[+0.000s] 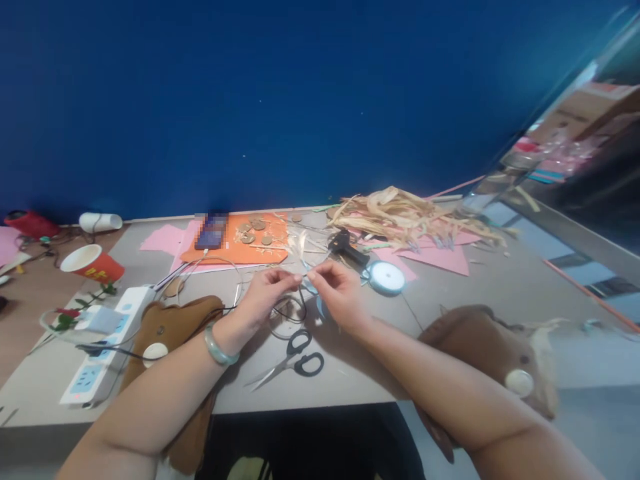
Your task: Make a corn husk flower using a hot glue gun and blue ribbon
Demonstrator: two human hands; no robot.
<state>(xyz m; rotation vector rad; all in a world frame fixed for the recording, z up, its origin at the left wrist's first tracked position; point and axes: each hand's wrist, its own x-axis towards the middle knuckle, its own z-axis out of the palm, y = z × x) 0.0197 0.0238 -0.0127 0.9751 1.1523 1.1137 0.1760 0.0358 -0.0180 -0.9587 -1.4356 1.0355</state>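
Observation:
My left hand point(265, 293) and my right hand point(337, 290) meet above the grey table point(450, 313), fingertips pinched together on a thin pale strand point(304, 273) stretched between them. A dark loop of wire point(287, 313) hangs just under the left fingers. A pale green bangle point(219, 348) sits on my left wrist. Black-handled scissors point(295, 359) lie on the table right below both hands. A blue ribbon spool point(385, 277) rests just beyond my right hand.
A heap of dried straw point(405, 217) on pink paper lies far right. Orange card point(260, 243) with round discs and a phone point(213, 233) lies behind. A black glue gun point(347, 245), a white power strip point(100, 347), a red cup point(93, 263) and brown cushions point(480, 340) surround.

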